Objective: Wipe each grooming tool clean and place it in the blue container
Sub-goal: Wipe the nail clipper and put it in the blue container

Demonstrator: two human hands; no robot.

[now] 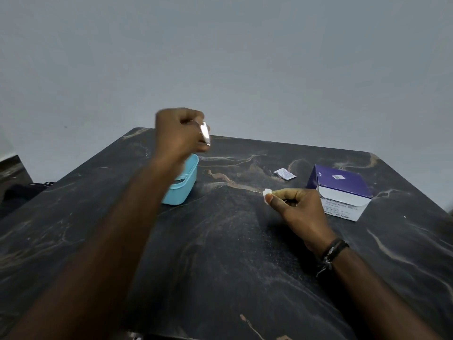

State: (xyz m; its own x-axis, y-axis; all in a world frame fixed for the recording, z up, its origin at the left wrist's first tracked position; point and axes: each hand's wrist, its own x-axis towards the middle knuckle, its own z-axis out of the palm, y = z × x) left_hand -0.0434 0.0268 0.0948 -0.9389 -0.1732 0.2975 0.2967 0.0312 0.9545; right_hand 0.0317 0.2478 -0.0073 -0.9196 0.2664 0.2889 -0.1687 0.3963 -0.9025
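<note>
My left hand [180, 132] is raised above the blue container [182, 185] and grips a small shiny metal grooming tool [205, 133], blurred, which looks like a nail clipper. The container stands on the dark marble table [220, 253], partly hidden behind my left wrist; something metallic lies inside it. My right hand [297, 209] rests lower to the right, pinching a small white swab [266, 193] between thumb and forefinger. A black bracelet sits on that wrist.
A purple and white box of alcohol swabs [340, 191] stands open at the right. A torn white swab wrapper [284, 173] lies behind my right hand. A grey wall rises beyond the table's far edge. Dark items lie on the floor at far left.
</note>
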